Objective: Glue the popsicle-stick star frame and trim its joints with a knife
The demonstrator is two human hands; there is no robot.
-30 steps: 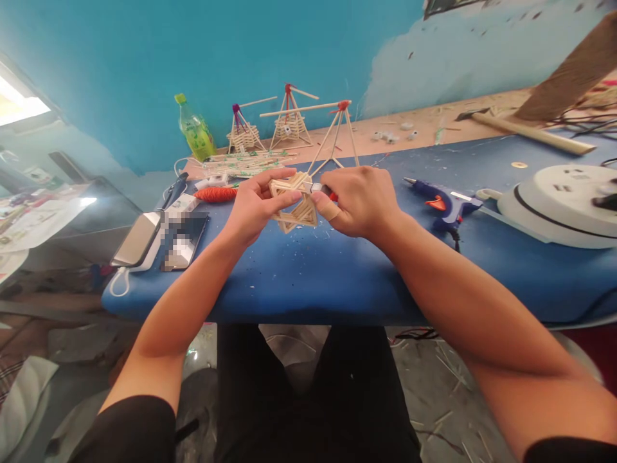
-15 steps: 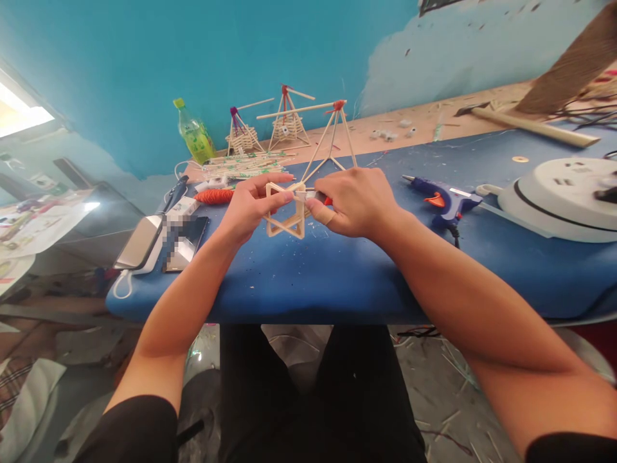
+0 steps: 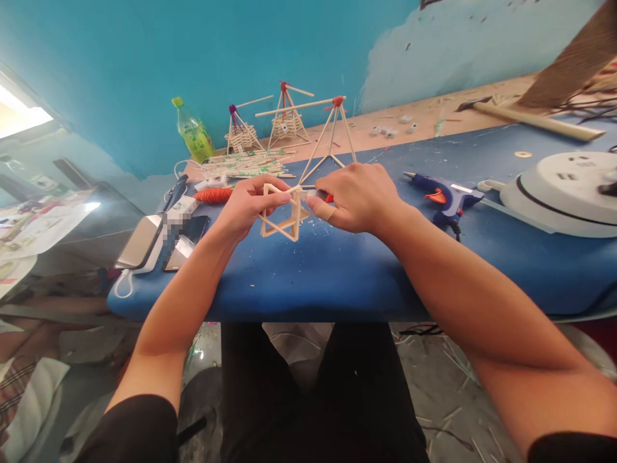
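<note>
My left hand (image 3: 255,200) pinches a small star-shaped frame of wooden sticks (image 3: 280,228) between thumb and fingers, above the blue table top. Closed around a utility knife (image 3: 313,193), my right hand (image 3: 359,198) is at the frame's right side. Only the knife's grey metal end and a bit of red-orange show; the rest is hidden in the fist. The metal end meets the upper right corner of the frame. Right behind the hands stands a stick tripod (image 3: 337,103) with a red-bound top and a stick running out to the left.
Two more stick models (image 3: 286,122) stand at the back by a green-yellow bottle (image 3: 193,132) and a pile of sticks (image 3: 250,164). Orange cord (image 3: 213,195) and phones (image 3: 139,241) lie left. On the right are a blue glue gun (image 3: 446,196), a white round device (image 3: 569,193) and a hammer (image 3: 540,121).
The stick frame has shifted slightly left and down and turned a little, with my left hand still on it. My right hand keeps the knife against it.
</note>
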